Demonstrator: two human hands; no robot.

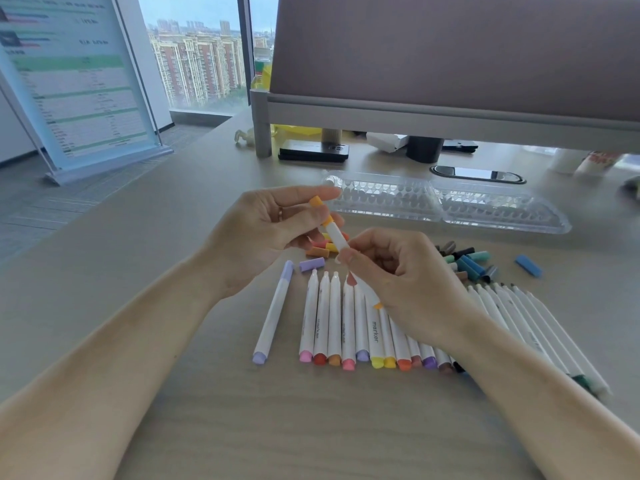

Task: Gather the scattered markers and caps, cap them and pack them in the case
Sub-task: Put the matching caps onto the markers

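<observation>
Above the desk my left hand (273, 230) pinches an orange cap (317, 201) at the top end of a white marker (336, 236). My right hand (398, 271) grips the same marker lower down. Under the hands, several white markers (332, 320) lie side by side with coloured ends toward me. A lilac-capped marker (273, 315) lies apart on the left. Loose caps sit beyond: a lilac cap (311, 264), orange ones (318, 251), dark and teal ones (471, 261), a blue cap (529, 265). The clear plastic case (446, 202) lies open farther back.
A monitor riser (415, 112) with a screen spans the back of the desk (173, 244). A black box (313, 151), a dark cup (424, 148) and a cable port (478, 174) sit beneath it. A standing sign (76, 81) is at the left.
</observation>
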